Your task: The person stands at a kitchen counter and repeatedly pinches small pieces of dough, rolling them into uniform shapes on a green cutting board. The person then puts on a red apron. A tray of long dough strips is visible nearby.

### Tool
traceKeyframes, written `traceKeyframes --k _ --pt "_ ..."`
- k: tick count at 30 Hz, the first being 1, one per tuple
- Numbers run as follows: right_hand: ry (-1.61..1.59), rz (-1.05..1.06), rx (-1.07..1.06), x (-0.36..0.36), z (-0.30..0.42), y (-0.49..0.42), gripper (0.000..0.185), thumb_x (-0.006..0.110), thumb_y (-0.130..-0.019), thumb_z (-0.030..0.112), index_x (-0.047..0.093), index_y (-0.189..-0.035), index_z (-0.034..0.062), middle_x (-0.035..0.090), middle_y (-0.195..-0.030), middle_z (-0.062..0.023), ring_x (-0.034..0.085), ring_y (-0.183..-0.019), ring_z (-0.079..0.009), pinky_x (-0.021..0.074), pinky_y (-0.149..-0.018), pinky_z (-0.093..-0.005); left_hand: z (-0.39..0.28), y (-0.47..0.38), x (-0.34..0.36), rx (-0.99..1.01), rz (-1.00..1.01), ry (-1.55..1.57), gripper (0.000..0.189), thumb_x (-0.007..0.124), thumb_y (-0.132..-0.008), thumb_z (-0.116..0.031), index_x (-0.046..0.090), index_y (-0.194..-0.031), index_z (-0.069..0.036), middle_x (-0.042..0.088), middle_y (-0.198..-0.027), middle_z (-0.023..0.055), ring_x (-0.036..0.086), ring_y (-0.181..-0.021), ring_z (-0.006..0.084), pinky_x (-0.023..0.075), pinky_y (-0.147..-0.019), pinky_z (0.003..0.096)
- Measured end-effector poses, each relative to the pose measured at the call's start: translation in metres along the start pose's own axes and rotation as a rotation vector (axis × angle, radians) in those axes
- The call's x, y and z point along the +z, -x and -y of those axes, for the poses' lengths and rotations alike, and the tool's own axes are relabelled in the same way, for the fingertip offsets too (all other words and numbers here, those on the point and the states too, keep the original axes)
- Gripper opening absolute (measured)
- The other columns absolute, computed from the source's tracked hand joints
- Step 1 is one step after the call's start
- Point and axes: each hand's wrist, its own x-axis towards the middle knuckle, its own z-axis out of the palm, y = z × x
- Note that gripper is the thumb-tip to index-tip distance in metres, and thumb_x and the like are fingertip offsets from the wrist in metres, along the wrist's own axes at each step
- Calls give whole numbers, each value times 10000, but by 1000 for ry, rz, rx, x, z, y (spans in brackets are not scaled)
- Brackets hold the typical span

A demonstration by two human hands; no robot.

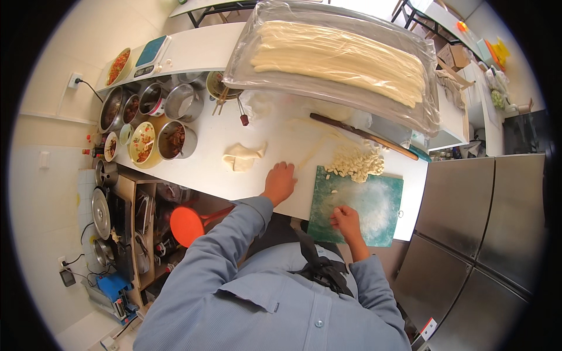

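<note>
My left hand (280, 180) rests palm down on the white tabletop, fingertips bent to the surface; whatever may be under it is hidden. A thin flattened dough strip (312, 148) runs off beyond it. Over the green board (312, 210), which is dusted with flour, my right hand (346, 221) has its thumb and fingers drawn together; I cannot tell if a bit of dough is between them. Small dough pieces (358, 163) are heaped at the board's far edge, with one loose piece (334, 191) nearer the hand. A folded slab of dough (244, 157) lies left of my left hand.
A dark wooden rolling pin (364, 135) lies behind the heap. Beyond it, a plastic-wrapped tray (303, 85) holds long dough strips (338, 57). Several bowls and pots, including a metal pot (189, 147), crowd the left end. A steel refrigerator (454, 197) stands right; an orange stool (187, 226) sits below left.
</note>
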Motion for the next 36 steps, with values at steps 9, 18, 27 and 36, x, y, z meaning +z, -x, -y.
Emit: traceKeyframes --k 9,18,27,36 --pt "25 56 -99 27 25 9 273 625 -989 207 655 -1134 -22 696 -863 -88 649 -675 -144 544 -597 -276 -9 20 3 -128 301 763 101 640 -907 -62 554 -888 -13 614 -810 104 612 -749 226 512 -694 380" --pt "-116 157 -270 33 62 24 126 678 -944 75 677 -1021 -24 682 -810 -47 621 -640 -111 517 -590 -251 -66 31 -12 -93 646 1077 139 612 -1005 -172 584 -956 -45 565 -748 4 532 -661 89 450 -582 265" --pt "68 49 -356 25 61 46 68 684 -921 57 687 -913 -10 652 -720 -35 591 -609 -93 474 -564 -258 -72 29 -9 -100 736 1014 201 661 -989 -240 684 -920 -53 562 -720 -36 492 -625 61 402 -549 248" --pt "785 -489 -560 -24 -6 12 158 706 -830 194 683 -828 38 679 -847 -177 657 -822 -394 505 -713 -486 -86 21 -24 319 626 492 216 662 -899 -237 683 -929 -24 673 -820 132 643 -769 293 512 -730 414"
